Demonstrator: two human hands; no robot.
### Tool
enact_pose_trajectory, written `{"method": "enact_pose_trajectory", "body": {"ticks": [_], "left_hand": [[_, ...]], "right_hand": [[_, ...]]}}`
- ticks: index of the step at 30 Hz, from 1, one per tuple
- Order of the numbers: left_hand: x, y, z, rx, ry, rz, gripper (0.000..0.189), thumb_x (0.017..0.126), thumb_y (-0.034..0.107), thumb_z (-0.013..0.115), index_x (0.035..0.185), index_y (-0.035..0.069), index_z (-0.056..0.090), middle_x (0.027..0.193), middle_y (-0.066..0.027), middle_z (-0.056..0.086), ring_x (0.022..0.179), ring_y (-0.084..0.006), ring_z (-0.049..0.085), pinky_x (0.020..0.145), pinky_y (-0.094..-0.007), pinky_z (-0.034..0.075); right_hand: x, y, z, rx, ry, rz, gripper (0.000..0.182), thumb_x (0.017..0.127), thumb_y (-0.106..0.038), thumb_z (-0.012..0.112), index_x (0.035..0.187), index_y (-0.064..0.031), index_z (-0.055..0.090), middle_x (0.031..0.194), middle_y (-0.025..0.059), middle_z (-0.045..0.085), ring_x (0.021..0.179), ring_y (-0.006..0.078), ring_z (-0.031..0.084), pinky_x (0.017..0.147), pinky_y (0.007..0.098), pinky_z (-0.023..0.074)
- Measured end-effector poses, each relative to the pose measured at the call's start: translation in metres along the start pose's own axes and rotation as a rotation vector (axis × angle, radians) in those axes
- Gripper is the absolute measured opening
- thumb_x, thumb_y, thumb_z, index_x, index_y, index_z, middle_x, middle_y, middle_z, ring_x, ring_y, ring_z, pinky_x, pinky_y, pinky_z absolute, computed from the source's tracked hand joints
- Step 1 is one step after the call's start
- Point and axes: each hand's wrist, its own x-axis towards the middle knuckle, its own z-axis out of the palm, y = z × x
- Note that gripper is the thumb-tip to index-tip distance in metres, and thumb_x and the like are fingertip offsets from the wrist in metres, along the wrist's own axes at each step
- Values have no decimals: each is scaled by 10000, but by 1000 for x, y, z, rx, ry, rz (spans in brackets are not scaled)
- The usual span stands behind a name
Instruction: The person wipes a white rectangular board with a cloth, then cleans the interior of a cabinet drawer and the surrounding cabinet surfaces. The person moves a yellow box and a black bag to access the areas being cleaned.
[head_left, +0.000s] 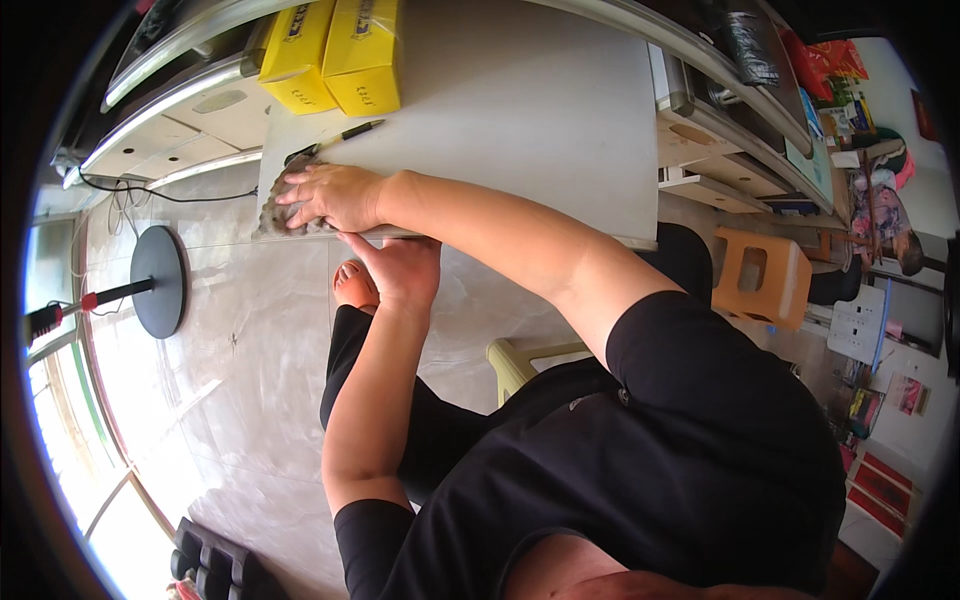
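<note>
My right hand (330, 196) lies over a grey, fluffy cloth (276, 214) at the near left corner of the light grey tabletop (510, 112), its fingers spread and slightly bent on it. Just below, my left hand (409, 270) is at the table's near edge, thumb up beside the cloth; its fingers are hidden under the edge. A black pen (364, 130) lies on the tabletop just beyond the cloth, near a small dark object partly covered by the cloth. Two yellow boxes (362, 82) (300, 86) bearing writing stand side by side further back.
A black round stand base (159, 281) and cables are on the floor at left. Metal-edged cabinets flank the table. An orange plastic stool (761, 277) stands at right, with another person (881, 217) beyond. A pale green stool (517, 364) is beside me; a black rack (214, 562) stands lower left.
</note>
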Motion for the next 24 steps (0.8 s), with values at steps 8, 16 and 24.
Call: {"method": "enact_pose_trajectory", "body": {"ticks": [8, 16, 24], "left_hand": [[3, 6, -17, 96, -49, -6, 820, 806, 731, 340, 1401, 169, 275, 1439, -29, 261, 1324, -244, 244, 1103, -412, 189], [1, 1, 2, 173, 61, -35, 739, 830, 640, 453, 1354, 127, 358, 1389, -53, 365, 1270, -242, 334, 1076, -410, 259], [12, 0, -3, 278, 186, -12, 560, 891, 489, 504, 1285, 101, 417, 1313, -46, 425, 1209, -223, 398, 1030, -386, 343]], "right_hand": [[-62, -7, -19, -59, -1, 10, 373, 770, -110, 625, 1133, -195, 629, 1376, 9, 435, 1343, 232, 283, 1121, 393, 221], [-226, -17, -73, -142, 55, 318, 631, 658, 50, 601, 1240, -167, 489, 1419, 54, 340, 1355, 273, 251, 1113, 433, 246], [-330, -13, -115, -412, 250, 800, 598, 718, 44, 504, 1295, -89, 419, 1441, 127, 291, 1350, 344, 230, 1103, 433, 233]]}}
